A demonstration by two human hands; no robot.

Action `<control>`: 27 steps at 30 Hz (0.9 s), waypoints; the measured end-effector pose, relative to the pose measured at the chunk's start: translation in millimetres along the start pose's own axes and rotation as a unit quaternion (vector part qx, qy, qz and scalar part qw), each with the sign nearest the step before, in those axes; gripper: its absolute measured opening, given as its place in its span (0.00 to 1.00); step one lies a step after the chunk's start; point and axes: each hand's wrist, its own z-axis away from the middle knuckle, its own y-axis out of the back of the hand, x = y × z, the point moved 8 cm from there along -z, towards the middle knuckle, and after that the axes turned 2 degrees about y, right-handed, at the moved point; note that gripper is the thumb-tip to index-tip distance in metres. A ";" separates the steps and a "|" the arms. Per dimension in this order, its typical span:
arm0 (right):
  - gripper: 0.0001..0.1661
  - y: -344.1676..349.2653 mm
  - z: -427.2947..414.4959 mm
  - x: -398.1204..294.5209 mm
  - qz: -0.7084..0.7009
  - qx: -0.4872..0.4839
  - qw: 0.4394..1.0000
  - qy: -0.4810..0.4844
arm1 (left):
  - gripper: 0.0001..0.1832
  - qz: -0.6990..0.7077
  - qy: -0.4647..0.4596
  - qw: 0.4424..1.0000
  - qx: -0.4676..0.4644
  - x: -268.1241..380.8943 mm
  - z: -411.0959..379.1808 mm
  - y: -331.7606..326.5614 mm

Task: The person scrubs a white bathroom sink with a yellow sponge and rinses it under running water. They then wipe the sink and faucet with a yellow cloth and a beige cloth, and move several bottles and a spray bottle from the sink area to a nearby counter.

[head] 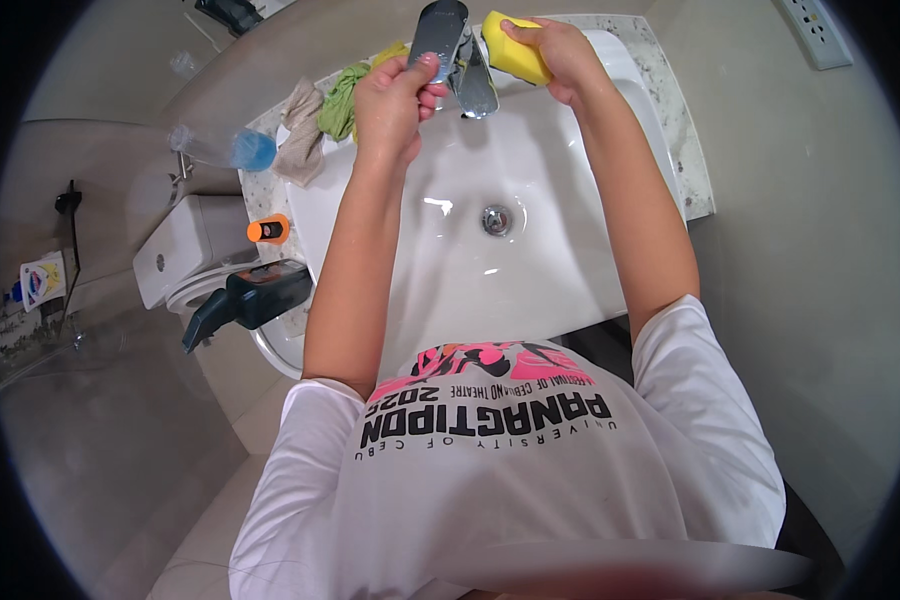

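Observation:
My left hand (394,105) grips a flat, shiny metal piece (441,34) with a rounded end, thumb on top. It bears small writing, and I cannot tell whether it is joined to the faucet. Just right of it, the chrome faucet (478,90) reaches over the white ceramic washbasin (450,285). A yellow sponge (517,52) with a dark underside is held in my right hand (566,56), beside the faucet. Below both hands, the basin's metal drain (496,220) shows. Small wet highlights lie on the basin's surface.
Left on the speckled counter (694,165) are a green cloth (341,101), a beige cloth (300,135), a bottle of blue liquid (253,150), an orange-capped container (268,229) and a dark bottle (270,292). A toilet (195,240) stands beyond; a power outlet (817,34) is upper right.

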 end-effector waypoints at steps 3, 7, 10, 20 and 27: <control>0.35 -2.7 -1.7 0.7 -0.001 -0.004 1.000 -0.004 | 0.07 0.025 -0.006 0.999 0.036 4.8 -10.2 21.4; 0.33 -6.5 -5.7 2.9 0.012 -0.004 0.999 0.030 | 0.08 0.032 -0.011 0.998 0.048 4.6 -8.0 20.3; 0.28 -9.3 -6.2 -1.4 0.048 0.043 0.995 0.080 | 0.09 0.026 -0.003 0.999 0.025 0.1 -12.5 20.8; 0.18 -17.7 -7.7 1.6 0.054 0.075 0.995 0.041 | 0.09 0.083 -0.016 0.996 -0.005 -4.1 -13.8 17.2; 0.19 -21.2 -1.8 -2.2 0.073 0.114 0.986 0.094 | 0.10 0.095 -0.017 0.995 -0.011 -6.0 -15.7 17.4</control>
